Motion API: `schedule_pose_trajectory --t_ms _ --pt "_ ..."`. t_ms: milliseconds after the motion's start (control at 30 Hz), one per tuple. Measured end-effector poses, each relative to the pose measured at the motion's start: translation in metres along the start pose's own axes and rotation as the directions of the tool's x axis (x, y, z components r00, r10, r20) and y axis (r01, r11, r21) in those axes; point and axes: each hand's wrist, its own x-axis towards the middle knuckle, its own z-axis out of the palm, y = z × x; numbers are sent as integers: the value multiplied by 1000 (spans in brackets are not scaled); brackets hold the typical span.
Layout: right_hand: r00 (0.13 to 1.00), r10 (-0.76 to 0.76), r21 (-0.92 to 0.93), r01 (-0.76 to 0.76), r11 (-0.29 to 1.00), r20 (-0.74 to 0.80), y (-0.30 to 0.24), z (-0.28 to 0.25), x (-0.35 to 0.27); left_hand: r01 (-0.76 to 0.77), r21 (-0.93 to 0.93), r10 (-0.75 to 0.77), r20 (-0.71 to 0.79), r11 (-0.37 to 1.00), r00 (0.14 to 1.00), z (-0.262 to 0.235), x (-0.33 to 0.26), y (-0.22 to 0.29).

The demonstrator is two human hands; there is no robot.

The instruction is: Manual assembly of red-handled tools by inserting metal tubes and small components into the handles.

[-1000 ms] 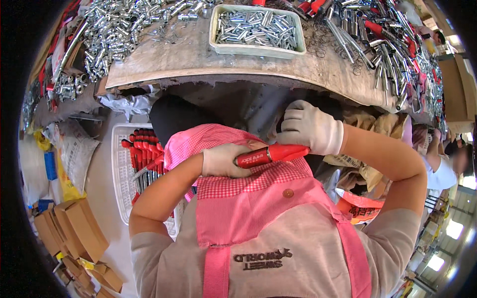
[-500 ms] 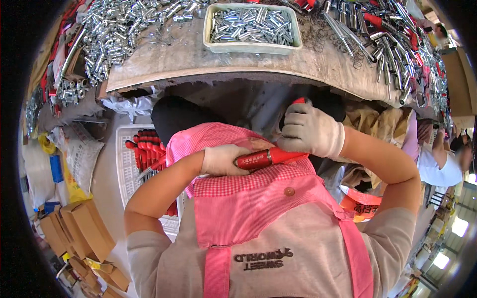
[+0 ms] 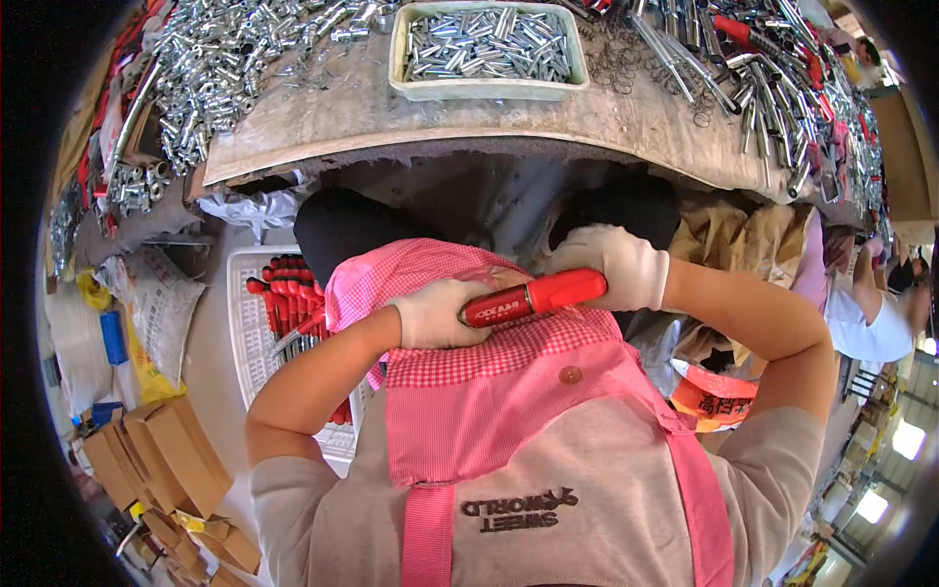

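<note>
Since a second ago, our right hand (image 3: 616,266) has slid down onto the far end of the red tool handle (image 3: 533,298), and the handle has tipped slightly. Our left hand (image 3: 435,313), in a white glove, has its fingers closed round the near end; the right-hand fingers are wrapped over the other end, so both hands grip it just above the pink checked apron (image 3: 509,411). We judge the piece mid-assembly, with plenty left to do. On the worktop (image 3: 411,127) above lie heaps of loose metal parts, and a pale tray (image 3: 396,59) holds steel pins. Down at our left, a white crate (image 3: 249,333) holds more red handles (image 3: 289,303).
</note>
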Motion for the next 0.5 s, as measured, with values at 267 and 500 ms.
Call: schedule_pose_trajectory --t_ms 267,500 --pt "923 72 761 -266 -592 378 -16 25 36 365 884 685 -460 293 565 -70 -28 31" --pt "734 -286 -334 86 939 -616 -41 -23 49 -956 -179 -79 -983 232 165 -87 -29 79"
